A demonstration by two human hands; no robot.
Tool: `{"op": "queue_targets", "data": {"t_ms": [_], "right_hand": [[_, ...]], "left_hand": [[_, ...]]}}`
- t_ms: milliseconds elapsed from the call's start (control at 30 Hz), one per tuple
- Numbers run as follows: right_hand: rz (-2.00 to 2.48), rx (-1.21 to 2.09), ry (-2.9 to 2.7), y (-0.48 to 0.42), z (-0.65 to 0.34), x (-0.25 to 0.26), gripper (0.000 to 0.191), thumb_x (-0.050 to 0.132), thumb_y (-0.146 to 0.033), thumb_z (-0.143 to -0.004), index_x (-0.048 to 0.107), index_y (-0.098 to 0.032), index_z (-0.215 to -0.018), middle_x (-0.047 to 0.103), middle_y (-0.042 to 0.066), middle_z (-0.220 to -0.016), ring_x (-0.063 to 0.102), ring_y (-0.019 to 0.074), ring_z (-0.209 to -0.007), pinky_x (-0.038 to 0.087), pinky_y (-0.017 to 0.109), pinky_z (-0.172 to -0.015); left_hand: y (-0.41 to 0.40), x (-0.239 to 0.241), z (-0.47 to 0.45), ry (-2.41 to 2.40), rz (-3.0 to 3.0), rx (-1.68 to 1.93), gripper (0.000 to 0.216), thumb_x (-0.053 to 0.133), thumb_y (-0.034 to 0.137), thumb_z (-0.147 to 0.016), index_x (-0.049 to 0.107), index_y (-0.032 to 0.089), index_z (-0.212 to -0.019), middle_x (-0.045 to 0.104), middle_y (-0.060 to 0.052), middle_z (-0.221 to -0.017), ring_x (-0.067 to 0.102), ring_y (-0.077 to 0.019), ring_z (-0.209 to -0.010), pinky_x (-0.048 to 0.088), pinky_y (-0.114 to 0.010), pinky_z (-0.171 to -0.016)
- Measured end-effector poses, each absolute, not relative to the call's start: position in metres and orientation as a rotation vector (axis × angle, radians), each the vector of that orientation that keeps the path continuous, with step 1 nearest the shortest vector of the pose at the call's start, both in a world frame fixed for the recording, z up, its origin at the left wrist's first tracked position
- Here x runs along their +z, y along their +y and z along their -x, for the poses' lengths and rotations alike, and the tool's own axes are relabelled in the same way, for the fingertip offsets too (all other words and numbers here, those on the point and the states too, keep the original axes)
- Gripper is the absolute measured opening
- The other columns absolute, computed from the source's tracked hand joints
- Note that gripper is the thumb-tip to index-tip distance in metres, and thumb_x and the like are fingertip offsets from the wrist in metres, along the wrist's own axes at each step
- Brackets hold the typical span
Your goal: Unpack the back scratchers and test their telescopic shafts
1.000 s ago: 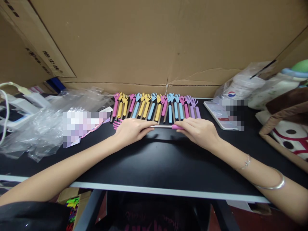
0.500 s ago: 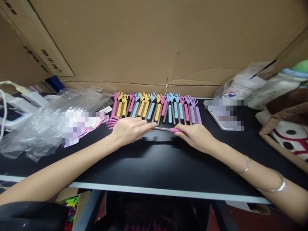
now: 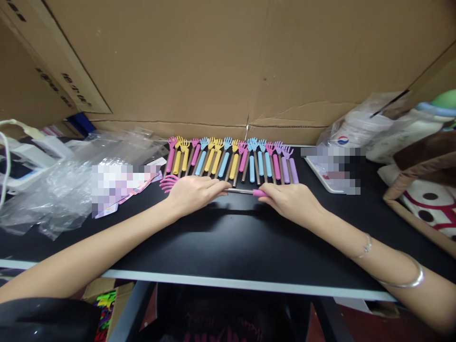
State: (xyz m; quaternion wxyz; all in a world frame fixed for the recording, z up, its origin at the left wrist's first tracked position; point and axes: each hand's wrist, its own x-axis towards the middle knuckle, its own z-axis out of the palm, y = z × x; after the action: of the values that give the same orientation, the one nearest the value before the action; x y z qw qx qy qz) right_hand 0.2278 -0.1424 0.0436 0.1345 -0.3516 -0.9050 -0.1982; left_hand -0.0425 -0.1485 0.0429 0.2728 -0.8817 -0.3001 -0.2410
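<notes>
Pink back scratcher (image 3: 242,192): held lengthwise between both hands, above the surface and just in front of the row; claw head to the left, metal shaft exposed at the middle, pink grip to the right.
Left hand (image 3: 190,194): fingers closed over the shaft beside the claw head, fingertips extended along the metal; the claw tines project past the wrist side.
Right hand (image 3: 294,199): fingers closed in a pinch on the pink grip, thumb toward the shaft; the far end of the grip is hidden by the hand.
Row of back scratchers (image 3: 251,168): pink, yellow, blue and purple units side by side, claw heads toward the cardboard wall (image 3: 213,61).
Surface (image 3: 228,247): black top with a light front edge; carries the row.
Left zone: clear plastic bags (image 3: 60,199) in a crumpled heap; printed cards (image 3: 142,184), partly blurred, between the heap and the left hand.
Right zone: smartphone (image 3: 323,179), partly blurred; cup (image 3: 366,128) inside a clear bag, behind the phone.
Below the surface: open carton (image 3: 123,304) with multicoloured pieces.
</notes>
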Motion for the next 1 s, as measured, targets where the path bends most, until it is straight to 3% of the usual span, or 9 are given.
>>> {"op": "queue_targets", "data": {"t_ms": [233,467,767,1000], "right_hand": [[0.88,-0.72,-2.492,-0.15,-0.224,0.05,0.033,0.042,-0.037,-0.097,0.06,-0.019,-0.076,0.068,-0.002,-0.067,0.059,0.009,-0.057,0.024,0.025,-0.047],[0.759,-0.87,-2.469,-0.147,-0.227,0.051,0.026,0.051,-0.035,-0.093,0.061,-0.02,-0.075,0.061,-0.004,-0.06,0.055,0.0091,-0.058,0.027,0.026,-0.051],[0.612,-1.014,-2.458,-0.147,-0.23,0.058,0.019,0.054,-0.032,-0.092,0.062,-0.02,-0.079,0.058,-0.004,-0.058,0.05,0.01,-0.06,0.028,0.027,-0.055],[0.585,-1.002,-2.439,-0.15,-0.228,0.06,0.018,0.056,-0.033,-0.091,0.064,-0.02,-0.081,0.057,-0.004,-0.057,0.05,0.0097,-0.06,0.029,0.027,-0.056]], "left_hand": [[-0.148,0.036,0.043,-0.968,2.424,-0.579,0.037,0.033,0.041,-0.099,0.062,0.021,-0.087,0.069,0.002,-0.067,0.062,-0.0123,-0.055,0.025,-0.023,-0.045],[-0.15,0.039,0.036,-1.379,2.825,-0.267,0.026,0.038,0.038,-0.098,0.059,0.023,-0.096,0.069,0.002,-0.074,0.063,-0.0152,-0.063,0.032,-0.021,-0.053],[-0.149,0.044,0.036,-1.463,3.336,-0.442,0.035,0.034,0.038,-0.098,0.062,0.019,-0.088,0.053,0.003,-0.064,0.051,-0.0116,-0.06,0.033,-0.02,-0.06],[-0.15,0.047,0.037,-1.42,3.389,-0.408,0.039,0.033,0.041,-0.098,0.063,0.018,-0.089,0.056,0.002,-0.069,0.054,-0.0121,-0.064,0.034,-0.021,-0.064]]}}
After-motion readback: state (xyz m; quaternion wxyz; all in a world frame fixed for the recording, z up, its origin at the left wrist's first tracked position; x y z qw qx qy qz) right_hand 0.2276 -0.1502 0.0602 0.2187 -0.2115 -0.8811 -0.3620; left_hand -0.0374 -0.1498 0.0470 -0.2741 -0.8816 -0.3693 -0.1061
